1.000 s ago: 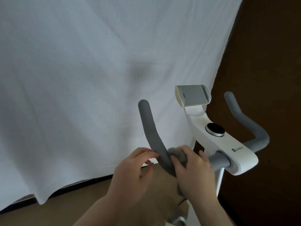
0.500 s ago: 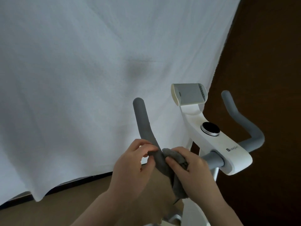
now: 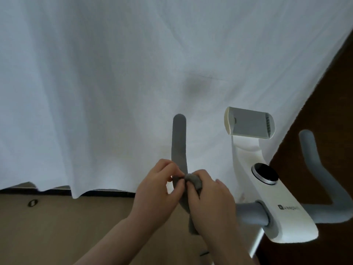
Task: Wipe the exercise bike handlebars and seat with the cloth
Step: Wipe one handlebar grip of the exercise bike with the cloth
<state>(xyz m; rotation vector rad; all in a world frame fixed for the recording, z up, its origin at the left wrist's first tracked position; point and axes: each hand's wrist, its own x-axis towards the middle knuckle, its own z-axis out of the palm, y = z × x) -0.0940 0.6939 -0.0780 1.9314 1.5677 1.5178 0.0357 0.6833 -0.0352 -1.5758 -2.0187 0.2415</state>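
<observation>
Both hands pinch a small grey cloth around the left handlebar: right hand closed with fingers curled over the bunched cloth, left hand thumb and fingertips nipping its free end at 9 o'clock of the bar. Cloth sits low on the upright horn, near the bend, a tail hanging down behind the right hand. Horn tip bare at 12 o'clock of the hands. Right handlebar at 3 o'clock, well apart, untouched. White console with round dial and phone holder between the bars. Seat not in view. White sheet hangs behind. Judgement: early stage, left bar only. Risks: cloth so bunched it may slip off the pinch on an upward stroke; grey on grey makes missed strips hard to spot; an elbow swing could knock the dial
</observation>
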